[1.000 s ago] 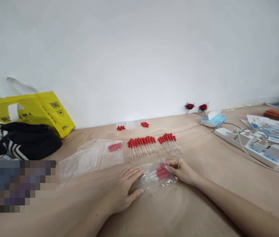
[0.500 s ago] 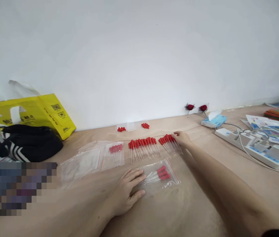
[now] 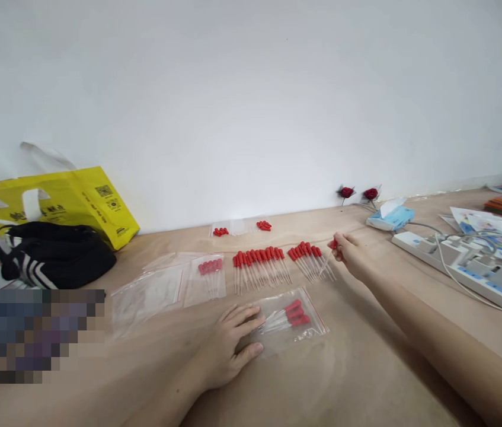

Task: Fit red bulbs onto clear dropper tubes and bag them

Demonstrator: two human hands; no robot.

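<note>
Between its fingertips my right hand (image 3: 349, 252) pinches a dropper (image 3: 327, 258) by its red bulb, the clear tube slanting down to the left. Just left of it lies a group of red-bulbed droppers (image 3: 306, 255), and farther left a larger row of droppers (image 3: 259, 261). My left hand (image 3: 235, 344) rests spread, fingers on the left end of a clear zip bag (image 3: 272, 341). Inside that bag several droppers (image 3: 295, 311) lie with bulbs to the right. Behind my left hand is another bag of droppers (image 3: 210, 276), beside flat clear bags (image 3: 148, 299).
Small red bulbs (image 3: 221, 232) lie in a bag by the wall. At left are a yellow bag (image 3: 77, 198) and a black pouch (image 3: 59, 252). A power strip (image 3: 464, 273) with cables, a tissue pack (image 3: 390, 218) and papers (image 3: 486, 222) occupy the right side.
My right hand has lifted one dropper off the right end of the smaller group and moved slightly right. My left hand stays on the bag.
</note>
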